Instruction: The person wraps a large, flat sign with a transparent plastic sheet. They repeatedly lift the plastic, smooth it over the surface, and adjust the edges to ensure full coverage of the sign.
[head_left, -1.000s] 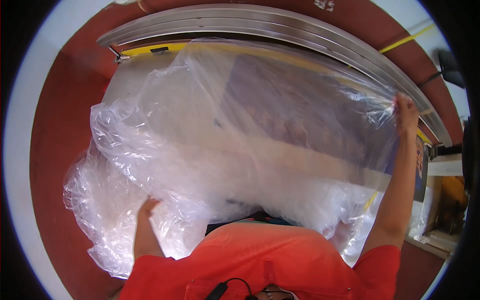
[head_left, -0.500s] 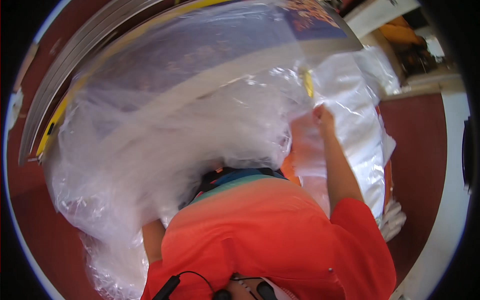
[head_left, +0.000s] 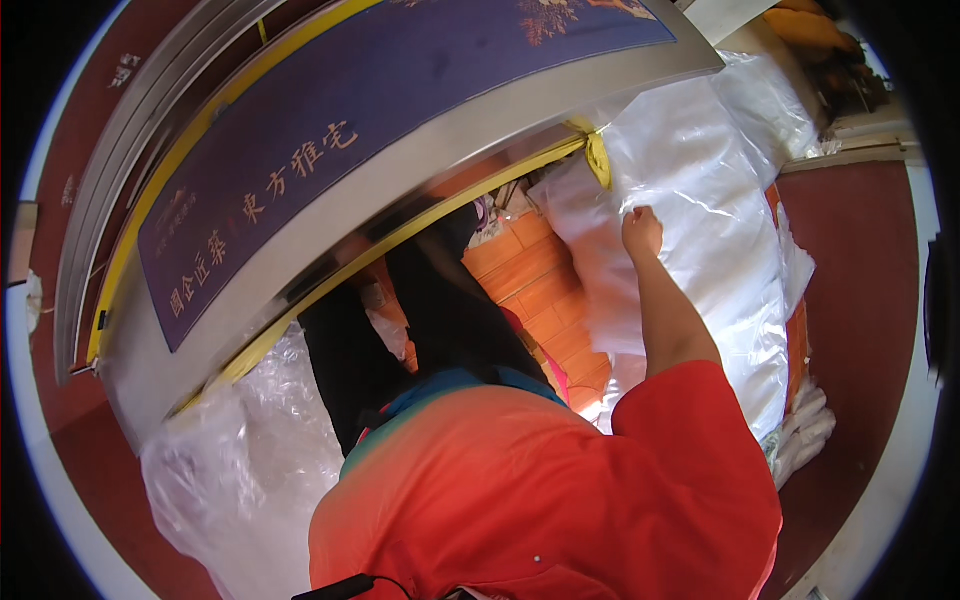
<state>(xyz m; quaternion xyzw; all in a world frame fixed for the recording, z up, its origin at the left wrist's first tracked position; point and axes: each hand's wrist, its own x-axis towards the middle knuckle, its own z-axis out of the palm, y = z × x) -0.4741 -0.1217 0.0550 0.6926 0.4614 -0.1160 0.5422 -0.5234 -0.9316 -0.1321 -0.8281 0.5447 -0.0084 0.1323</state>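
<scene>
My right hand [head_left: 642, 232] is closed, its fingers curled over the stack of clear plastic bags [head_left: 690, 200] on the right. Whether it grips a bag edge or only rests there is hidden. My left hand is out of view. On the left, a heap of crumpled clear plastic [head_left: 265, 450] hangs low beside my legs. Ahead of me stands a metal worktable [head_left: 430, 190] with a dark blue printed mat [head_left: 330, 150] on it. Yellow tape [head_left: 597, 165] hangs in a loose end at the table's near right corner, close to my right hand.
Orange floor tiles [head_left: 535, 265] show between my legs and the bag stack. Metal rails [head_left: 120, 180] curve along the far left. White gloves or cloth [head_left: 805, 430] lie at the lower right. A wooden ledge [head_left: 850, 150] stands at the back right, by reddish flooring [head_left: 850, 300].
The large sheet of clear plastic that covered the table has come off toward the lower left, baring the mat and my legs. My left forearm has left the view. My right hand stays by the bags.
</scene>
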